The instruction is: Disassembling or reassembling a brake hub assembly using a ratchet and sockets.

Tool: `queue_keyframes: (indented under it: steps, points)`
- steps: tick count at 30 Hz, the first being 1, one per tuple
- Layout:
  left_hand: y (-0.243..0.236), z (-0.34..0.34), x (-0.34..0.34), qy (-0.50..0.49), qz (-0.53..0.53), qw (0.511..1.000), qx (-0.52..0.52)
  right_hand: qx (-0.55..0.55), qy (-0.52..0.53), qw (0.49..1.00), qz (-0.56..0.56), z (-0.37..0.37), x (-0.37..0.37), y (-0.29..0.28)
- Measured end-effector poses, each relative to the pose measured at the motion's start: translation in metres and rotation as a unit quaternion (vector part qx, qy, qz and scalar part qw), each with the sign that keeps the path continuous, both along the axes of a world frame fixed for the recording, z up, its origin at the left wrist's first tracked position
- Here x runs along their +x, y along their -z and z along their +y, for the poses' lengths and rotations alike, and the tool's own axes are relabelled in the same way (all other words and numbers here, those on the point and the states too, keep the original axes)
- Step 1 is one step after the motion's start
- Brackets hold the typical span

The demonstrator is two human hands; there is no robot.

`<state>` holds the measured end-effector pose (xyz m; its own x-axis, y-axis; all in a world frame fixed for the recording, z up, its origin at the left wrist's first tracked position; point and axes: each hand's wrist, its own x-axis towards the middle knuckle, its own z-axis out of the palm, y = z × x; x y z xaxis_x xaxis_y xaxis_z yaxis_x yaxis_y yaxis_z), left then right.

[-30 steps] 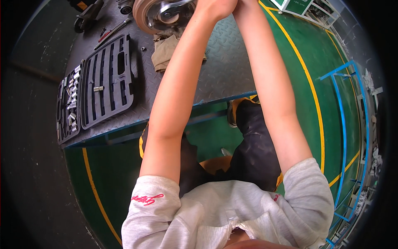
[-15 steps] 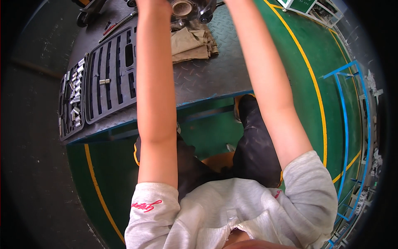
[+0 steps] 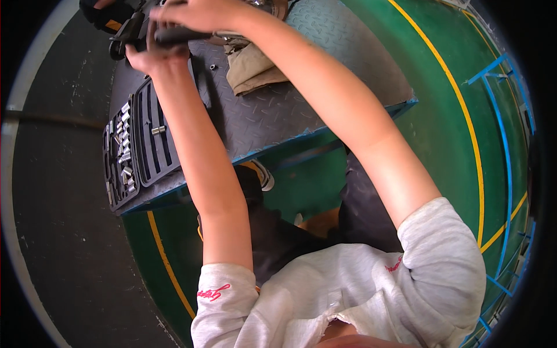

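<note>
Hands [image 3: 200,14] at dark handle [image 3: 184,36], black case [image 3: 152,148] — sockets [image 3: 126,156] (silver) inside

A dark-handled tool [image 3: 184,35] lies sideways between the left hand [image 3: 155,57] and the right hand [image 3: 200,14], above the tabletop [image 3: 255,119], its handle pointing left, its silvery shaft [image 3: 216,38] running right toward the right forearm [image 3: 307,58], details blurred.

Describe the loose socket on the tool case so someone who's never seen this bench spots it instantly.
On the left side of the dark textured tabletop, a black tool case lies open. Its left half holds a cluster of silver sockets; its right half is ribbed. Across those ribs lies the loose socket, a short silver cylinder set apart by lying alone, away from the cluster.
</note>
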<state>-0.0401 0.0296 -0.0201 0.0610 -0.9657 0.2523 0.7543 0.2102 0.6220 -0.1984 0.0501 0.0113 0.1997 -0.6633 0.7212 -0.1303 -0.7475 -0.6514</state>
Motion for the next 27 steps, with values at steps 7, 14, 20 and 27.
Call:
queue_keyframes:
  steps: [7, 14, 20, 27]
  points:
    - [-0.046, 0.007, -0.107, -0.149, -0.043, 0.968, -0.196, 0.242, -0.232, 0.883, -0.33, 0.002, -0.076, -0.009]
    - [-0.02, 0.006, -0.188, 0.014, -0.141, 0.968, -0.206, 0.295, -0.147, 0.826, -0.458, -0.013, -0.121, 0.012]
    - [0.017, 0.012, -0.22, 0.008, -0.267, 0.957, -0.117, 0.519, -0.04, 0.712, -0.471, -0.063, -0.186, 0.065]
    - [-0.03, 0.018, -0.111, -0.219, -0.397, 0.862, -0.227, 0.332, 0.018, 0.752, -0.569, -0.09, -0.167, 0.041]
